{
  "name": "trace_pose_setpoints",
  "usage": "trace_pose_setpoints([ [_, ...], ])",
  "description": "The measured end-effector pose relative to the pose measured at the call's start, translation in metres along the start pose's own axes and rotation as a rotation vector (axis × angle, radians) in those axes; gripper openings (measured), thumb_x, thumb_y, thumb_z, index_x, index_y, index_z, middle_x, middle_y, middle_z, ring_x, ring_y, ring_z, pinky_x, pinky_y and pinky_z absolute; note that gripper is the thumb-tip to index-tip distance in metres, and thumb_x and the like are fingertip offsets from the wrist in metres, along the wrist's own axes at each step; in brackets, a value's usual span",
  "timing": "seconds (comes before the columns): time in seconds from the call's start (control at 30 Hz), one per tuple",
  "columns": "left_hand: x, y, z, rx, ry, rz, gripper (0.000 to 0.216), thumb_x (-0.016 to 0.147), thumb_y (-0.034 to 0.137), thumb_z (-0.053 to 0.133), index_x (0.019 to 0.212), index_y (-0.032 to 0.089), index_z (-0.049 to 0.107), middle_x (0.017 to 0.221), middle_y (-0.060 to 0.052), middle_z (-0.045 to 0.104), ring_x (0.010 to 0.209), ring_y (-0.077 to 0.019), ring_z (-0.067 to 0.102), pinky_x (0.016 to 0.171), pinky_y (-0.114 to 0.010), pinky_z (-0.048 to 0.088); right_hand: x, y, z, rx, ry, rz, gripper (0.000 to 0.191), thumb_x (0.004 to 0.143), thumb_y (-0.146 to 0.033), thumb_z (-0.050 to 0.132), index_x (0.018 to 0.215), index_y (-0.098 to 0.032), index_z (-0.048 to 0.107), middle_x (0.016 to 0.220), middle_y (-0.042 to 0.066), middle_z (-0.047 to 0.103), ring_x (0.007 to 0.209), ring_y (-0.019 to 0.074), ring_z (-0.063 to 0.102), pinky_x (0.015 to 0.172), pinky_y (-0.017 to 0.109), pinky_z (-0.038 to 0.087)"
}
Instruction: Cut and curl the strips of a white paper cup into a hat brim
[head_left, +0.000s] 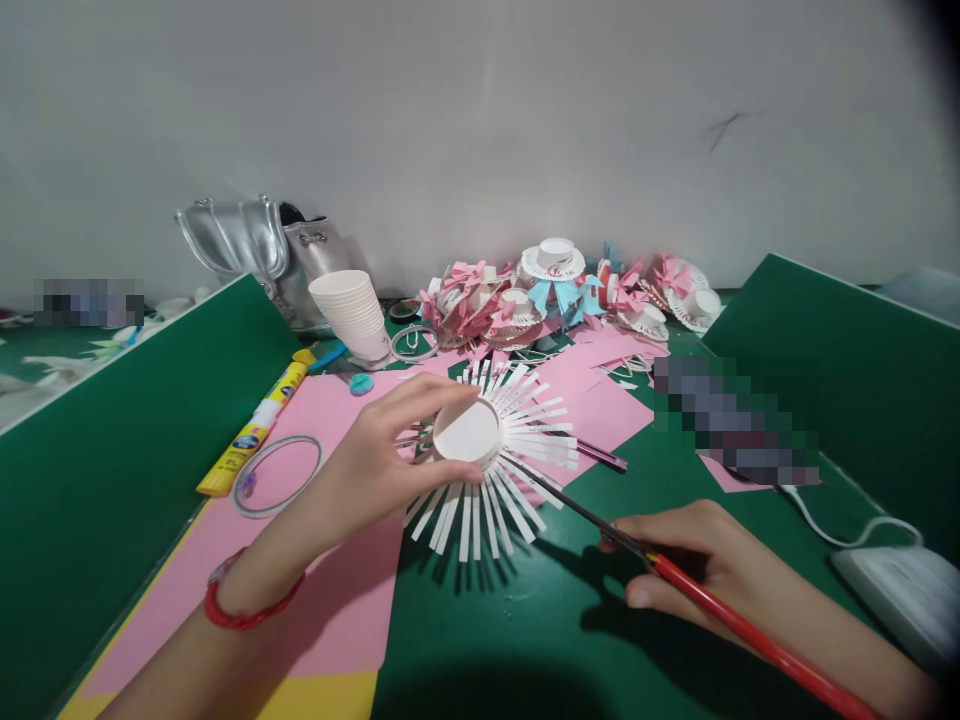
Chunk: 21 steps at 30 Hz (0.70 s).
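My left hand (397,445) holds a white paper cup (466,430) between thumb and fingers, above the green table. The cup's side is cut into many narrow strips that fan out around its round base. In my right hand (697,555) is a long tool (742,615) with a red handle and a thin dark front part; its kind cannot be made out. The tool's tip reaches the strips at the cup's lower right. Behind the cup, a dark slender object (596,453) lies partly hidden on the table.
Pink paper (322,600) lies at left with a yellow glue tube (259,425) and a tape roll (319,455). Stacked paper cups (351,310) stand behind. Finished-looking paper crafts (517,300) are piled at the back. Green partitions (840,350) flank both sides; a white mask (904,590) lies right.
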<state>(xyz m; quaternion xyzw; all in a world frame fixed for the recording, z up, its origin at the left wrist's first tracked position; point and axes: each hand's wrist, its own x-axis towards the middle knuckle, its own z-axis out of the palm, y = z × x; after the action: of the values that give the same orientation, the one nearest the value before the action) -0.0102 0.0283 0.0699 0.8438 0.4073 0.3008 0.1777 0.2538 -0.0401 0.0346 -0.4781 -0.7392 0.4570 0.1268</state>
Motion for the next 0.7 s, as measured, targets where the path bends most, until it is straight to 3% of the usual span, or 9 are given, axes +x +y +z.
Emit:
trace_pose_setpoints([
  [0.37, 0.0, -0.002, -0.001, 0.03, 0.003, -0.004, 0.047, 0.065, 0.037, 0.067, 0.107, 0.021, 0.055, 0.109, -0.007, 0.059, 0.106, -0.0244, 0.05, 0.089, -0.037, 0.042, 0.0, -0.002, 0.0, -0.037, 0.034, 0.012, 0.035, 0.074, -0.048, 0.054, 0.064, -0.015, 0.052, 0.057, -0.005, 0.038, 0.052, 0.0088, 0.028, 0.045, 0.02, 0.023],
  [0.5, 0.0, -0.003, -0.006, 0.076, 0.001, -0.012, 0.045, 0.069, 0.035, 0.065, 0.11, 0.022, 0.054, 0.113, -0.007, 0.058, 0.108, -0.0248, 0.049, 0.089, -0.038, 0.043, -0.005, -0.002, -0.007, -0.067, 0.111, -0.015, 0.034, 0.068, -0.05, 0.06, 0.076, -0.018, 0.059, 0.062, -0.002, 0.05, 0.054, 0.0113, 0.039, 0.046, 0.019, 0.031],
  [0.7, -0.001, -0.007, -0.005, 0.125, -0.039, 0.026, 0.039, 0.077, 0.03, 0.057, 0.114, 0.02, 0.05, 0.117, -0.009, 0.055, 0.11, -0.0236, 0.048, 0.09, -0.036, 0.042, -0.011, 0.0, -0.017, -0.072, 0.066, -0.076, 0.04, 0.065, -0.056, 0.059, 0.082, -0.019, 0.058, 0.07, 0.0, 0.055, 0.058, 0.0138, 0.046, 0.052, 0.02, 0.038],
])
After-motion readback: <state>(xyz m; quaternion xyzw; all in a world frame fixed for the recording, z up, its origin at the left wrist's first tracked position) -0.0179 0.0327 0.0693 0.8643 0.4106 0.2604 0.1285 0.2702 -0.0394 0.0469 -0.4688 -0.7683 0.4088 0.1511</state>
